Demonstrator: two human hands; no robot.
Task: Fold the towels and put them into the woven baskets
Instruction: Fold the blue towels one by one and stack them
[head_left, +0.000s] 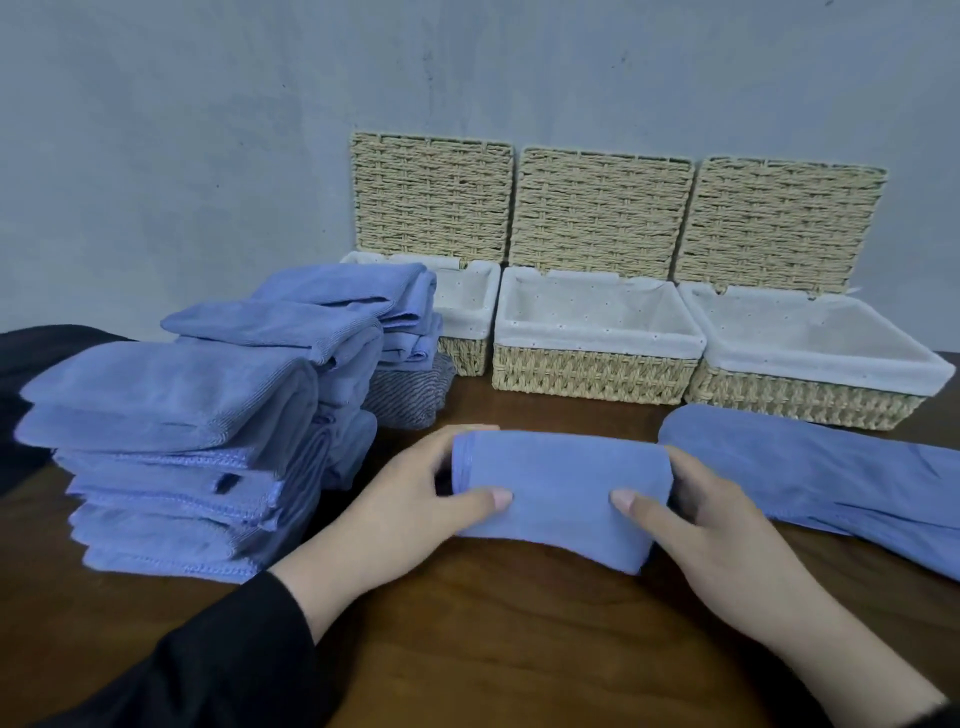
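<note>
A folded blue towel (558, 491) lies on the wooden table in front of me. My left hand (415, 499) grips its left end, thumb on top and fingers behind. My right hand (701, 519) grips its right end the same way. Three woven baskets with white cloth liners and raised lids stand at the back: left (467, 358), middle (592, 374) and right (800, 400). Nothing shows inside the middle and right ones. A tall pile of blue towels (171, 447) sits at the left. Another blue towel (831, 478) lies spread at the right.
A grey striped cloth (410, 395) lies under the back of the pile, in front of the left basket. Dark fabric (31, 364) sits at the far left edge. A grey wall rises right behind the basket lids. Bare brown table (493, 623) lies near me.
</note>
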